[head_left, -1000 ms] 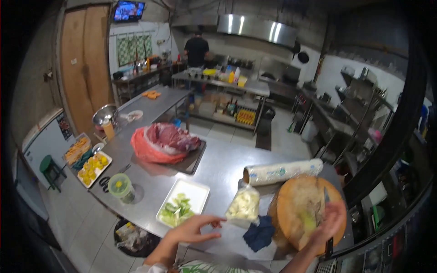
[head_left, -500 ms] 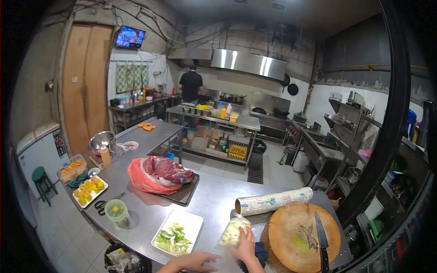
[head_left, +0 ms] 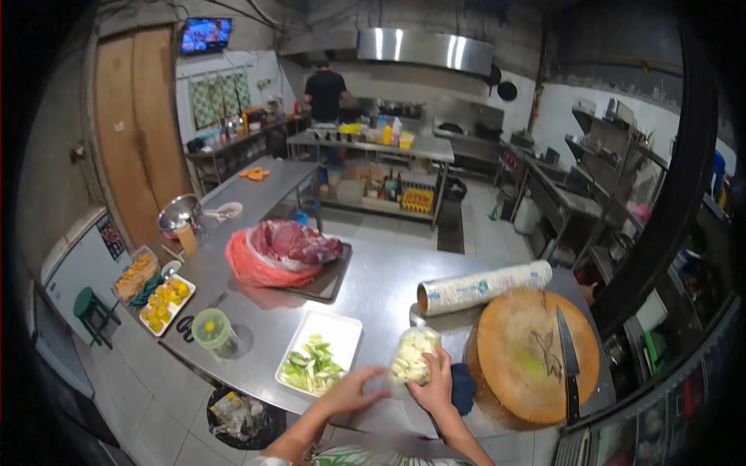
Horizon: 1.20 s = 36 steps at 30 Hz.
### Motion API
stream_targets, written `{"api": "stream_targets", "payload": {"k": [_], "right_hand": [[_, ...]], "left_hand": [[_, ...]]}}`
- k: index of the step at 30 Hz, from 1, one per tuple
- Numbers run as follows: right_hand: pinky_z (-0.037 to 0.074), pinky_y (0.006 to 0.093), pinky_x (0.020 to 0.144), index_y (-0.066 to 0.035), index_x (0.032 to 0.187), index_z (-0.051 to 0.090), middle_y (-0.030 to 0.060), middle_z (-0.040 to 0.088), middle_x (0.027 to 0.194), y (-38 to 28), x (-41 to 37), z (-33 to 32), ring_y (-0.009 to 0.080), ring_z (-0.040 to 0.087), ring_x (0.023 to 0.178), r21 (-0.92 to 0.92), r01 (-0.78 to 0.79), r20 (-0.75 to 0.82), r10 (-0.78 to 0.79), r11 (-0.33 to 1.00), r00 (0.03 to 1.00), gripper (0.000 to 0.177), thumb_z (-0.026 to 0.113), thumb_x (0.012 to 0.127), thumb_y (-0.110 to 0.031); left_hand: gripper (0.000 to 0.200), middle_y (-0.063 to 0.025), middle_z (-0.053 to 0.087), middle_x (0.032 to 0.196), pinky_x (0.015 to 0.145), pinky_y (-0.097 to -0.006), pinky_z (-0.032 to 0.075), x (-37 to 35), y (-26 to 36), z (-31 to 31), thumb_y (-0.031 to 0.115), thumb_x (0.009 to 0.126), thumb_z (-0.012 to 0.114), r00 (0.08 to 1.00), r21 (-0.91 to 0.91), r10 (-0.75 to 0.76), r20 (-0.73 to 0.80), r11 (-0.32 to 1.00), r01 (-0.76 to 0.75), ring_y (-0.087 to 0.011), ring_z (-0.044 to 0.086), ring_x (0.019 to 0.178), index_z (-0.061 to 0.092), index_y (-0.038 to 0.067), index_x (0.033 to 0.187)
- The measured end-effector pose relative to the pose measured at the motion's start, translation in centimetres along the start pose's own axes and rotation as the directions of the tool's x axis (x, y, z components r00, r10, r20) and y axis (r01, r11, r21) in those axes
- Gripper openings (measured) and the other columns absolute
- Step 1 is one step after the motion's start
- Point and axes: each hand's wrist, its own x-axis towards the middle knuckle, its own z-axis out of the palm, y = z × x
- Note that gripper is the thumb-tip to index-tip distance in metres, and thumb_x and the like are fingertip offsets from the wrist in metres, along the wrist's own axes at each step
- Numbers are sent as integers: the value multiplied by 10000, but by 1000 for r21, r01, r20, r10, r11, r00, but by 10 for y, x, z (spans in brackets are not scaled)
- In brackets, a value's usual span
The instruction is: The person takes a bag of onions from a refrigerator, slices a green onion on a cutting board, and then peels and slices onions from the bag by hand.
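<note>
My right hand (head_left: pixel 434 384) is wrapped around the side of a clear plastic bag (head_left: pixel 412 356) full of pale, chunky pieces, above the steel table's near edge. Just left of the bag is my left hand (head_left: pixel 353 391), its fingers apart and slightly blurred, fingertips close to the plastic. A white tray (head_left: pixel 336 325) with cut green and white vegetable pieces (head_left: pixel 311 365) lies beyond my left hand. To the right, a dark cloth (head_left: pixel 464 388) sits against a round wooden chopping board (head_left: pixel 505 342), which carries a knife (head_left: pixel 569 349). A large roll of plastic wrap (head_left: pixel 486 289) lies behind the bag.
A big piece of raw meat (head_left: pixel 299 242) in a red bag rests on a dark tray. Leftward are a green-lidded container (head_left: pixel 214 335), scissors (head_left: pixel 185 328) and a tray of yellow pieces (head_left: pixel 165 305). A person (head_left: pixel 325 97) stands at the far stove.
The right hand has raised and tilted the bag a little. The left hand has come up toward the bag's left side. The camera view has tipped downward.
</note>
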Motion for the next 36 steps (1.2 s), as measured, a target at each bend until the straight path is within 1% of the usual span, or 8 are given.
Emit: {"api": "stream_targets", "payload": {"k": [4, 8, 12, 14, 19, 23, 31, 36], "right_hand": [[392, 431, 898, -98, 1102, 510, 195, 354, 1216, -13, -33, -5, 394, 397, 1111, 202, 67, -62, -55, 977, 997, 608, 755, 547, -125], [367, 463, 915, -103, 1079, 501, 192, 341, 1182, -13, -52, -3, 409, 373, 1117, 234, 203, -114, -181, 951, 977, 567, 739, 564, -109], [327, 475, 921, -107, 1043, 516, 178, 344, 1196, -23, -47, -20, 402, 350, 1155, 142, 112, 8, -114, 983, 993, 493, 715, 593, -127], [347, 431, 873, -92, 954, 561, 149, 408, 1166, -36, -37, -52, 376, 365, 1151, 107, 187, 107, -198, 977, 974, 378, 702, 608, -150], [431, 188, 609, 18, 898, 578, 28, 547, 772, -44, -22, -80, 54, 528, 689, 544, -101, -4, 122, 833, 993, 173, 645, 741, -7], [441, 160, 498, 40, 872, 573, 19, 539, 730, -71, -17, -84, 29, 517, 584, 491, -105, 57, 88, 865, 995, 205, 690, 714, -18], [485, 229, 513, 33, 813, 570, 91, 577, 736, -71, -15, -82, 118, 594, 617, 480, -206, 110, 175, 853, 978, 161, 667, 706, -38], [491, 247, 614, 18, 813, 564, 112, 614, 782, -57, -17, -59, 165, 605, 634, 483, 45, -77, -9, 875, 997, 140, 619, 692, -26]], "left_hand": [[508, -130, 558, 1108, 791, -342, 464, 36, -23, 7, 285, 789, 643, 959, -191, -246, -142, 957, 218, -230, 562, 970, 469, 40, 1199], [408, -108, 566, 1066, 744, -303, 459, 63, -16, 10, 250, 831, 597, 998, -513, -65, 19, 856, 66, -156, 545, 936, 496, 15, 1149], [292, -96, 562, 973, 679, -281, 448, 65, 2, 13, 193, 835, 569, 993, -282, -36, 109, 957, 65, -169, 549, 860, 547, 9, 1060], [196, -94, 540, 890, 625, -262, 430, 61, 7, 19, 131, 819, 550, 995, -134, 57, -81, 989, -68, -199, 542, 775, 576, 16, 975], [210, -112, 511, 926, 809, -358, 379, 36, 47, 29, 107, 720, 606, 989, -164, 123, -85, 977, -135, -281, 483, 915, 579, 63, 924], [224, -102, 508, 919, 746, -315, 408, 29, 48, 37, 74, 709, 604, 940, 22, 297, -169, 955, -297, -251, 505, 863, 576, 62, 931], [240, -111, 508, 926, 730, -311, 416, 24, 59, 28, 97, 800, 522, 989, -271, 121, 81, 958, -95, -217, 507, 842, 548, 48, 1034], [272, -87, 536, 886, 597, -258, 430, 25, 51, 23, 141, 822, 541, 990, -291, 112, 91, 953, -82, -147, 522, 733, 569, 47, 1076]]}}
